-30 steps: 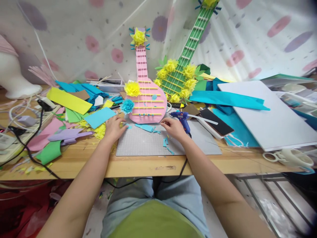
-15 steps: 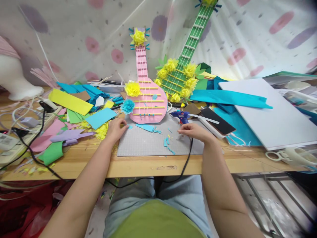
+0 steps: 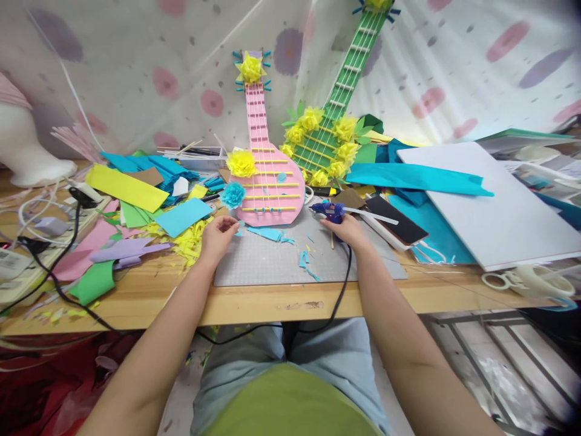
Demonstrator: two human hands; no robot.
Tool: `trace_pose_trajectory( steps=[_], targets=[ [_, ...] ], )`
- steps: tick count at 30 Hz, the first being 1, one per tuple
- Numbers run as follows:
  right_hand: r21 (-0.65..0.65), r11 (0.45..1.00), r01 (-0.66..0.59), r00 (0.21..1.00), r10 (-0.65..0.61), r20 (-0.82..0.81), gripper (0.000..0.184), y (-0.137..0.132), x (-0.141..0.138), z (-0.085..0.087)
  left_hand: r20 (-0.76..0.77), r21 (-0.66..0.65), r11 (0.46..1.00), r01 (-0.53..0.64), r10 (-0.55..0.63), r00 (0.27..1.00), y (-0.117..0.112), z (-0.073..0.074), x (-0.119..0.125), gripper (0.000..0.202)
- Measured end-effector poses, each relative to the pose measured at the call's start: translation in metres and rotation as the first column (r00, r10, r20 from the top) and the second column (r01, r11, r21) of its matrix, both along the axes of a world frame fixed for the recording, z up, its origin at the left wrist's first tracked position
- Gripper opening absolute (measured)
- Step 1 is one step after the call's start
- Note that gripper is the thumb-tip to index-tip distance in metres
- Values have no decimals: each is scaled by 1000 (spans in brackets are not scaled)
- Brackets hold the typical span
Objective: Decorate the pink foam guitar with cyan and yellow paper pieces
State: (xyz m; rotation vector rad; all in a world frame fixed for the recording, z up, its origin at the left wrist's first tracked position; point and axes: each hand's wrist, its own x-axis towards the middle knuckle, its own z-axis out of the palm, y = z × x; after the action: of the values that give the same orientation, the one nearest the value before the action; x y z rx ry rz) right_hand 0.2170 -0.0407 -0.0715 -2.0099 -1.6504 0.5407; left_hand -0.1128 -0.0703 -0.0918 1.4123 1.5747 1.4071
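A person at a cluttered craft desk [image 3: 272, 306] grips the handle of a blue glue gun [image 3: 327, 210] with the right hand [image 3: 345, 230]. The gun is at the far edge of a grey cutting mat [image 3: 272, 263], just in front of a pink paper guitar [image 3: 270, 184]. The left hand [image 3: 216, 235] rests at the mat's left corner, fingertips drawn together at a small teal scrap [image 3: 239, 226]; whether they grip it cannot be told. A label [image 3: 6, 261] at the desk's left edge is too small to read.
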Motion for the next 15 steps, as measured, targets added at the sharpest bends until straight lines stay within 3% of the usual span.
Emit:
trace_pose_trajectory(
  steps=[3,5,8,11,15],
  targets=[
    [40,995,91,994,-88,-72,36,2,-2,-7,8,11,1000,6,-6,1000,-3,1,6,20],
    [103,984,148,971,-124,-206,37,1,-2,-6,4,10,1000,11,-11,1000,-5,2,9,18],
    [238,954,181,879,-48,-475,42,-1,-11,3,6,1,1000,10,-10,1000,-6,0,15,18],
    [312,950,8,775,191,-602,42,-7,-32,17,-10,-1,1000,4,-4,1000,-7,-3,20,18],
    [256,902,-347,727,432,-534,41,-17,-70,26,-49,-13,1000,-6,6,999,-8,-4,24,17]
  ],
)
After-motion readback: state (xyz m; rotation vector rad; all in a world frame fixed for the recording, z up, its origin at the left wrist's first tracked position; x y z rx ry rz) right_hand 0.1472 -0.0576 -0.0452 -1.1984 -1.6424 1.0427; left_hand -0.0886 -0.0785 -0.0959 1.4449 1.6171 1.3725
